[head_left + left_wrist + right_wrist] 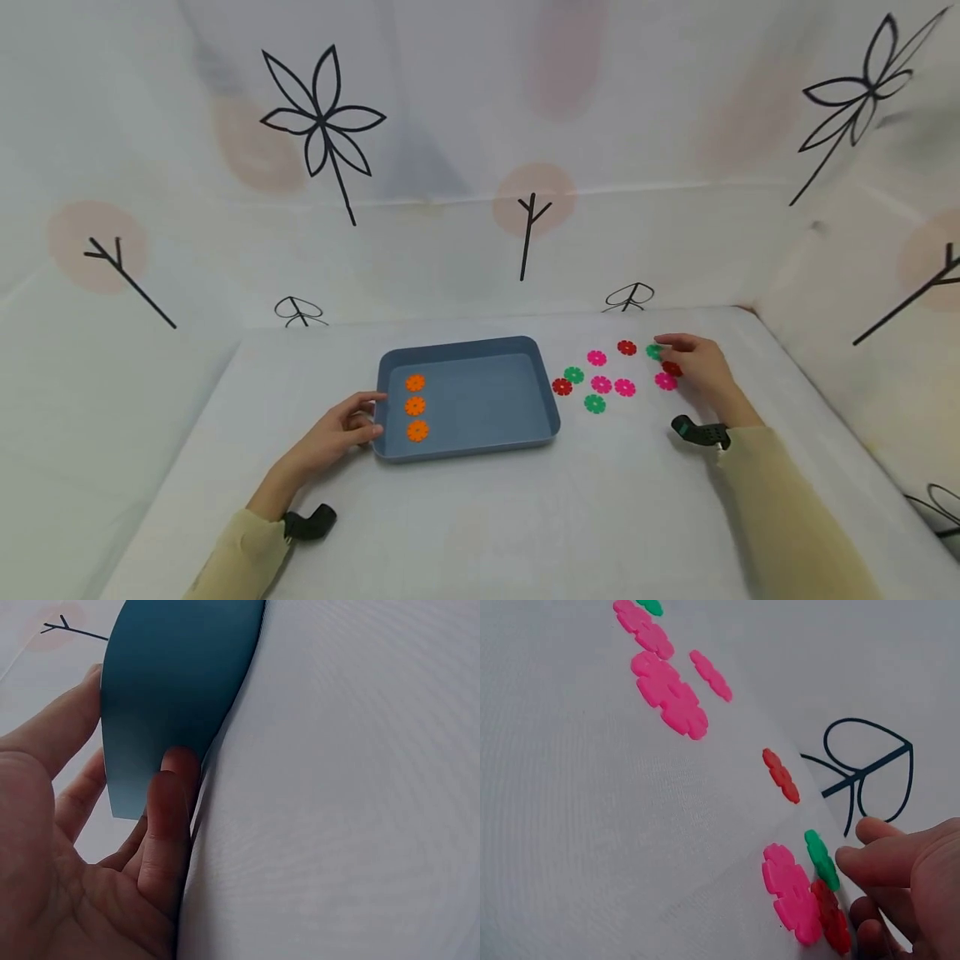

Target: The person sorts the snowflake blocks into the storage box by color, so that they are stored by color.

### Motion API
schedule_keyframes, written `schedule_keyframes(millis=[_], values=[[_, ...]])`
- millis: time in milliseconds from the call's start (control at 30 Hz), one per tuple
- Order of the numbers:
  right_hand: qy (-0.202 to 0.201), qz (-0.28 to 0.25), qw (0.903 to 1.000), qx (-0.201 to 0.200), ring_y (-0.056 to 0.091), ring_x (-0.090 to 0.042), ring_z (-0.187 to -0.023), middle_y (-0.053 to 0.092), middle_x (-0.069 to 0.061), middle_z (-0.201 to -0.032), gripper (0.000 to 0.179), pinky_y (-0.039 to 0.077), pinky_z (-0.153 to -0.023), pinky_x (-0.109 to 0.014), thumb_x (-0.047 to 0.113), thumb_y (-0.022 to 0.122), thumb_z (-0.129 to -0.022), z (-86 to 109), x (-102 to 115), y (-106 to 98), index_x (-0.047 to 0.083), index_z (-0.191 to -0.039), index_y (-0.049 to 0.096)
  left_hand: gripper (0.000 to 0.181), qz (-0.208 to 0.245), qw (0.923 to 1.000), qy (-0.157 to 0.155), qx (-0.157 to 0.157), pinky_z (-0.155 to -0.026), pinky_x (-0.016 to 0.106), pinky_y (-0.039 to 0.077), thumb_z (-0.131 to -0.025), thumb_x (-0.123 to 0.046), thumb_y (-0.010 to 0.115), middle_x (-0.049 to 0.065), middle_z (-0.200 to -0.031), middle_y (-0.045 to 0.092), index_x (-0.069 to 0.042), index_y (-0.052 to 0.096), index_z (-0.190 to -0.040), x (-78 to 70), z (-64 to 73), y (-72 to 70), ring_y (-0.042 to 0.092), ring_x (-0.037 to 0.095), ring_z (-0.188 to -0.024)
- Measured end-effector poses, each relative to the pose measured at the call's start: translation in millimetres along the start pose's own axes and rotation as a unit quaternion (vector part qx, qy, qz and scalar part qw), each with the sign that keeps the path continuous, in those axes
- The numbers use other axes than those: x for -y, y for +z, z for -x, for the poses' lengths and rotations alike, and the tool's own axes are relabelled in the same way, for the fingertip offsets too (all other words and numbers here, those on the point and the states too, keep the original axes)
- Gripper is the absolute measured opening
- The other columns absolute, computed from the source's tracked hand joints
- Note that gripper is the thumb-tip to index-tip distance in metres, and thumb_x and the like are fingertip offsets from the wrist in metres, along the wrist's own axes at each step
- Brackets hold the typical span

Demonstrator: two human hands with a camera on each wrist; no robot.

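Observation:
My left hand (337, 433) grips the left edge of a blue-grey tray (468, 455), fingers at the rim and outer wall. In the left wrist view, fingertips lie against the tray's outer wall (180, 675). Three orange flower-shaped discs (416, 406) form a column inside the tray, near its left side. My right hand (697, 367) hovers at the right of the loose discs, fingers loosely bent. Its fingertip is beside a green flower disc (822, 859); whether they touch I cannot tell. A red disc (829, 919) and a pink disc (791, 896) lie close under that hand.
Between tray and right hand, several more flower discs lie scattered on the white cloth, among them a pink one (625, 387), a green one (595, 404) and a red one (627, 347). A patterned cloth wall (450, 258) stands behind the table.

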State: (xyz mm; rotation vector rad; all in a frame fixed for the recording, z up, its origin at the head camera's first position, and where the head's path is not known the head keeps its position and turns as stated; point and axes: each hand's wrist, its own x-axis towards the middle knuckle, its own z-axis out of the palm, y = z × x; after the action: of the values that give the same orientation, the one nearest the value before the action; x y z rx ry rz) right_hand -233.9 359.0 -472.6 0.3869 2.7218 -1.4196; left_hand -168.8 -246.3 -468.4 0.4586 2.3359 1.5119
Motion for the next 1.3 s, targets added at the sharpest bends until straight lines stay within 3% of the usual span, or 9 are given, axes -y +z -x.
schedule_keyframes(millis=[200, 500, 800, 1300], values=[[-0.002, -0.005, 0.9999, 0.009, 0.038, -0.043, -0.126, 0.043, -0.025, -0.142, 0.044, 0.040, -0.099, -0.049, 0.025, 0.058, -0.101, -0.9, -1.5, 0.0, 0.006, -0.140, 0.055, 0.057, 0.002, 1.0000, -0.006, -0.004, -0.075, 0.028, 0.051, -0.095, -0.020, 0.069, 0.024, -0.131, 0.047, -0.003, 0.045, -0.145, 0.3, 0.8, -0.4, 0.062, 0.018, -0.086], [0.012, -0.006, 0.9998, 0.011, 0.042, -0.041, -0.123, 0.045, -0.024, -0.140, 0.043, 0.042, -0.093, -0.044, 0.019, 0.058, -0.100, 0.8, 2.3, -0.2, 0.007, -0.141, 0.055, 0.056, 0.003, 1.0000, 0.001, -0.004, -0.075, 0.027, 0.051, -0.096, -0.018, 0.068, 0.025, -0.130, 0.047, -0.003, 0.045, -0.144, -1.6, 2.1, 0.1, 0.061, 0.018, -0.086], [0.016, 0.002, 0.9998, 0.011, 0.041, -0.042, -0.125, 0.044, -0.025, -0.141, 0.042, 0.039, -0.101, -0.052, 0.015, 0.059, -0.099, 0.4, 1.8, 2.3, 0.006, -0.140, 0.055, 0.056, 0.000, 1.0000, -0.002, -0.002, -0.075, 0.028, 0.051, -0.096, -0.018, 0.068, 0.025, -0.131, 0.047, -0.003, 0.045, -0.145, -0.6, 1.6, 0.5, 0.061, 0.020, -0.087], [0.003, 0.028, 0.9995, 0.014, 0.045, -0.041, -0.118, 0.048, -0.025, -0.135, 0.040, 0.046, -0.089, -0.041, 0.017, 0.060, -0.099, 0.7, 5.0, 3.3, 0.002, -0.137, 0.056, 0.056, -0.007, 0.9999, -0.011, -0.009, -0.076, 0.028, 0.051, -0.096, -0.021, 0.069, 0.023, -0.132, 0.047, -0.008, 0.046, -0.145, 4.5, -1.9, 1.1, 0.062, 0.022, -0.088]])
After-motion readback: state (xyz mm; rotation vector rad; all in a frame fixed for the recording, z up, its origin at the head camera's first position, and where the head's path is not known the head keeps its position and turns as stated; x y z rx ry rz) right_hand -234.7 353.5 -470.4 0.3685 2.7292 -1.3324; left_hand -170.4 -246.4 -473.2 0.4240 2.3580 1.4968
